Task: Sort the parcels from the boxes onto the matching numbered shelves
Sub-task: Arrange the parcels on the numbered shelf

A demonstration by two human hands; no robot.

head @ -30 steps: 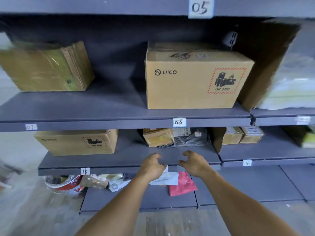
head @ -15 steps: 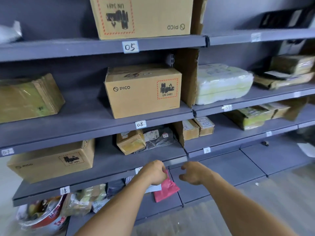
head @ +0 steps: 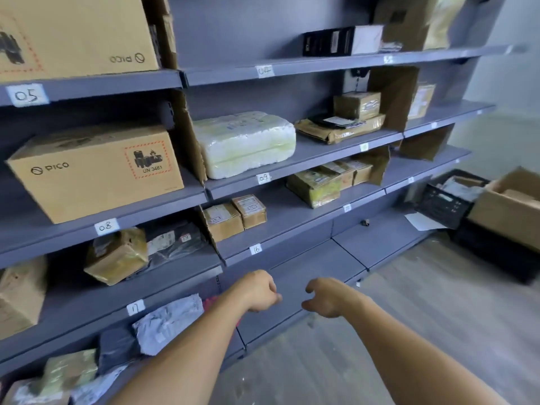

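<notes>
At the far left, a large cardboard box (head: pixel 93 173) sits on the shelf above the label 08 (head: pixel 105 226). Under it, a brown taped parcel (head: pixel 118 255) lies tilted beside a black bag (head: pixel 172 241), above the label 17 (head: pixel 135 307). A grey bag (head: pixel 169 320) lies on the shelf beneath that. Further right, a white wrapped bundle (head: pixel 245 143) rests above the label 09 (head: pixel 263 178), and two small parcels (head: pixel 233 217) stand side by side above the label 16 (head: pixel 256 249). In front of the lower shelves both arms reach forward. The left hand (head: pixel 258 290) is curled into a fist and holds nothing. The right hand (head: pixel 327 298), close beside it, has its fingers loosely bent and is also empty. At the far right, a black crate (head: pixel 447 200) and an open carton (head: pixel 514 206) with things inside stand on the floor.
</notes>
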